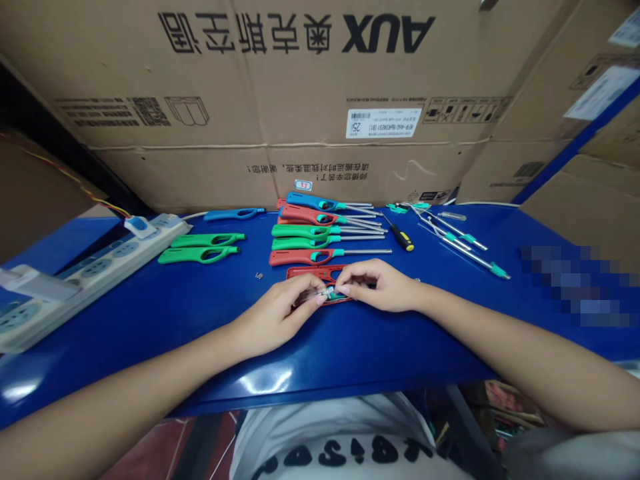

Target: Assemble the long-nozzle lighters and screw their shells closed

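Note:
At the middle of the blue table my left hand pinches a small clear-and-white part between thumb and fingertips. Below it lies an opened red lighter shell half, with a bit of green showing inside. My right hand comes in from the other side, thumb and forefinger pressed together at the shell; what they hold is too small to make out. Just behind the fingers is another red shell half, partly covered by my right hand. Several tiny metal pieces, perhaps screws, lie left of the shells.
Assembled lighters with metal tubes lie stacked behind my hands. Green handle shells and a blue one lie left, beside a power strip. A screwdriver and loose metal tubes are right. Cardboard walls the back.

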A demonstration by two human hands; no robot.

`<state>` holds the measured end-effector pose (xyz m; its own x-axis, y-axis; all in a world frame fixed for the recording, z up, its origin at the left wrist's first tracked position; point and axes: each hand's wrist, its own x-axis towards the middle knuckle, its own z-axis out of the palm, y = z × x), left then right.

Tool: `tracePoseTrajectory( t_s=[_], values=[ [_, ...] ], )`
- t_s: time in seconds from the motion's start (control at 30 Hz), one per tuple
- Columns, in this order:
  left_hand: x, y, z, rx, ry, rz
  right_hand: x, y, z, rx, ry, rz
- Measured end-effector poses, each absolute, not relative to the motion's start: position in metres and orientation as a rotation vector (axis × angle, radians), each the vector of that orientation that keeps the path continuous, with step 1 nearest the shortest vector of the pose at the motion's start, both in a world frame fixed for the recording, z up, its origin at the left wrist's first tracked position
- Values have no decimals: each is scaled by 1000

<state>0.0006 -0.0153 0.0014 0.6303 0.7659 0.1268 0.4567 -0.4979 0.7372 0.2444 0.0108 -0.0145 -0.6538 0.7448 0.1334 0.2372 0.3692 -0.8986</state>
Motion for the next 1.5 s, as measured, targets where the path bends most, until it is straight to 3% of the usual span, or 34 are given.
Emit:
tracePoseTrajectory(
  t_s=[0.53, 0.8, 1.2, 1.5],
  values=[
    [-2, -15, 1, 2205, 902, 514, 245, 10, -11, -836, -2137, 1257],
    [-4, -17, 5, 2484, 721, 322, 246, 9, -6, -683, -2387, 1021],
    [-14, -21, 11, 2708, 841, 128, 249, 1, 8, -631, -2738, 662],
    [-10, -15, 5, 2641, 881, 202, 249, 10, -3, -624, -2478, 839]
  ],
)
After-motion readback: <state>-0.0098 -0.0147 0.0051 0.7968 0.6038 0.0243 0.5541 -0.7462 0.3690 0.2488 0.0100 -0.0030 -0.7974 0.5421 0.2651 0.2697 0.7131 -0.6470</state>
